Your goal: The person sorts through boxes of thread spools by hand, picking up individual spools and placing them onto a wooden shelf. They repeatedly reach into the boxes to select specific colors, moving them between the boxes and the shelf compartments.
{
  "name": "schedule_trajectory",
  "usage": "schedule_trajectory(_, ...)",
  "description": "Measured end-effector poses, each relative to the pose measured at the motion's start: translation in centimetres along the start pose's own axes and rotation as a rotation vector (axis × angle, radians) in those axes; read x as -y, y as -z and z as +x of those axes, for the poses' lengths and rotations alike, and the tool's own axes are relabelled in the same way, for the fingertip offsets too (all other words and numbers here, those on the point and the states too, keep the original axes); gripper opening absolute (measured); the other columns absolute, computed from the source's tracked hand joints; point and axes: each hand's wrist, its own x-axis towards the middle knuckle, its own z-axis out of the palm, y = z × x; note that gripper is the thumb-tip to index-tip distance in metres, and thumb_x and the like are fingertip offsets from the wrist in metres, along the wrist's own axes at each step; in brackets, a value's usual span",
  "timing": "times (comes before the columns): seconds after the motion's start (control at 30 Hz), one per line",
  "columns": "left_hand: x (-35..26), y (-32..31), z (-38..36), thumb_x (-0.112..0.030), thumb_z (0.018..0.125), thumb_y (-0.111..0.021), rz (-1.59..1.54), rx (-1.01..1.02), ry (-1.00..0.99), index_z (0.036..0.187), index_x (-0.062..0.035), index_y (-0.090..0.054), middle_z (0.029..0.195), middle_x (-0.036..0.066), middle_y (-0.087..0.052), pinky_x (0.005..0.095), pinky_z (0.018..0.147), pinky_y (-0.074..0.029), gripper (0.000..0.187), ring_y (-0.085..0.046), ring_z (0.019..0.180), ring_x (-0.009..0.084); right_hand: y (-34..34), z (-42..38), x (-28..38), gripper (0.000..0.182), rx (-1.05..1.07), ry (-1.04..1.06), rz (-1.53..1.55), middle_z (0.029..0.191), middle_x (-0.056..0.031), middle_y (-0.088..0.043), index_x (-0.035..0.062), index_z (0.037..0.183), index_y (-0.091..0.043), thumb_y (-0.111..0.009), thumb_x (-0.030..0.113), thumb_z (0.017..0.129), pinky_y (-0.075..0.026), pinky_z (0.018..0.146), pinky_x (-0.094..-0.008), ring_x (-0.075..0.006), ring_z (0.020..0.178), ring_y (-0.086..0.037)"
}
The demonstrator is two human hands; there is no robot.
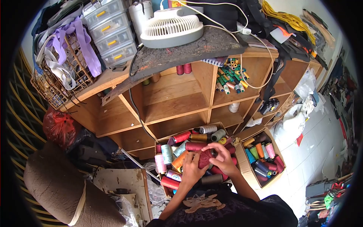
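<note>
Both hands meet over a cardboard box (224, 128) filled with thread spools of many colours. Between them is a dark red thread spool (205, 159), tilted, with its dark end toward my right hand. My left hand (193, 168) grips its left side with the fingers closed round it. On the other side, my right hand (224, 159) curls its fingers and thumb about the spool's upper end. Close by in the box lie an orange spool (179, 160), a light blue spool (166, 154) and a pink spool (160, 164).
A second cardboard box (245, 166) of spools stands at the right. Behind are wooden shelves (170, 94) holding small spools (230, 79). On top sit a white fan (172, 28), clear drawers (109, 32) and a wire basket (72, 64). A brown padded form (64, 185) stands left.
</note>
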Motion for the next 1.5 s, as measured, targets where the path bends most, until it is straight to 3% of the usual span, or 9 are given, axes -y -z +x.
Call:
schedule_trajectory(0.1, 0.1, -0.5, -0.2, -0.014, 0.063, -0.082, -0.096, 0.026, 0.009, 0.116, 0.0042, -0.059, 0.100, 0.020, -0.058, 0.0433, 0.082, -0.049, 0.061, -0.058, 0.092, 0.0372, 0.7, -1.1, -1.2, 0.045, -0.085, -0.048, 0.209, 0.121, -0.0159, -0.056, 0.0012, 0.127, -0.048, -0.061, -0.003, 0.084, -0.040, 0.101, -0.0358, -0.0241, 0.115, -0.054)
schedule_trajectory(0.27, -0.1, -1.2, -0.4, -0.014, 0.064, -0.081, -0.162, 0.106, -0.010, 0.119, 0.0049, -0.056, 0.101, 0.021, -0.058, 0.0440, 0.083, -0.050, 0.063, -0.060, 0.096, 0.0385, 0.5, -1.5, -0.7, 0.047, -0.010, -0.025, -0.455, 0.113, -0.0103, -0.058, 0.0013, 0.124, -0.050, -0.069, 0.001, 0.081, -0.040, 0.100, -0.0319, -0.0185, 0.110, -0.055)
schedule_trajectory(0.5, 1.0, -1.6, -1.2, -0.016, 0.065, -0.080, -0.183, 0.142, 0.092, 0.111, 0.0054, -0.058, 0.100, 0.021, -0.059, 0.0440, 0.085, -0.049, 0.056, -0.059, 0.095, 0.0392, -1.1, -0.8, 0.2, 0.071, -0.055, 0.013, -0.600, 0.113, -0.0086, -0.055, 0.0049, 0.137, -0.039, -0.075, 0.005, 0.076, -0.041, 0.097, -0.0311, -0.0146, 0.112, -0.050)
schedule_trajectory(0.63, 0.8, -0.8, -0.6, -0.017, 0.065, -0.080, -0.188, 0.097, 0.102, 0.110, 0.0052, -0.059, 0.097, 0.021, -0.060, 0.0436, 0.082, -0.051, 0.055, -0.061, 0.091, 0.0393, -1.1, -1.1, -1.1, 0.059, -0.125, -0.160, 0.065, 0.118, -0.0086, -0.053, 0.0063, 0.138, -0.037, -0.066, 0.011, 0.087, -0.042, 0.095, -0.0297, -0.0139, 0.114, -0.048)
schedule_trajectory(0.8, 0.8, -0.7, -0.3, -0.016, 0.064, -0.079, -0.286, 0.077, 0.129, 0.108, 0.0052, -0.061, 0.096, 0.021, -0.062, 0.0414, 0.078, -0.052, 0.052, -0.064, 0.090, 0.0388, -0.1, -0.6, -2.4, 0.054, -0.003, -0.160, -0.421, 0.124, -0.0092, -0.049, 0.0046, 0.133, -0.042, -0.068, 0.016, 0.087, -0.039, 0.099, -0.0299, -0.0154, 0.118, -0.047)
schedule_trajectory(1.07, 2.7, -0.8, -0.1, -0.026, 0.084, -0.074, -0.725, 0.192, 0.518, 0.122, 0.0037, -0.052, 0.096, 0.008, -0.066, 0.0293, 0.073, -0.052, 0.053, -0.062, 0.081, 0.0119, 3.1, 3.1, -0.6, 0.065, 0.138, -0.213, -0.379, 0.125, -0.0112, -0.046, 0.0085, 0.144, -0.029, -0.063, 0.004, 0.089, -0.045, 0.090, -0.0330, -0.0186, 0.111, -0.051)
schedule_trajectory(1.27, 5.5, 0.6, 6.3, -0.024, 0.087, -0.071, -0.754, -0.061, 0.340, 0.114, 0.0018, -0.056, 0.099, 0.008, -0.060, 0.0310, 0.083, -0.045, 0.040, -0.054, 0.092, 0.0168, 5.2, 10.9, -4.6, 0.045, -0.023, -0.028, -0.517, 0.118, -0.0155, -0.055, 0.0054, 0.135, -0.042, -0.059, 0.014, 0.094, -0.048, 0.087, -0.0336, -0.0225, 0.108, -0.056)
schedule_trajectory(1.43, 8.7, 1.3, 15.8, -0.027, 0.081, -0.076, -0.216, -0.254, 0.029, 0.117, -0.0004, -0.056, 0.101, 0.013, -0.049, 0.0391, 0.094, -0.036, 0.049, -0.044, 0.099, 0.0293, 5.5, 20.5, -8.7, 0.039, 0.014, 0.314, -0.993, 0.111, -0.0218, -0.056, 0.0001, 0.124, -0.050, -0.059, 0.008, 0.087, -0.045, 0.092, -0.0453, -0.0368, 0.107, -0.055)
schedule_trajectory(1.5, 10.2, 0.3, 20.3, -0.030, 0.078, -0.078, -0.140, -0.299, 0.017, 0.118, -0.0018, -0.057, 0.102, 0.015, -0.051, 0.0417, 0.094, -0.036, 0.053, -0.044, 0.101, 0.0320, 5.5, 23.1, -11.8, 0.040, -0.034, 0.204, -1.230, 0.109, -0.0195, -0.055, 0.0003, 0.120, -0.052, -0.060, 0.008, 0.082, -0.042, 0.092, -0.0475, -0.0374, 0.104, -0.054)
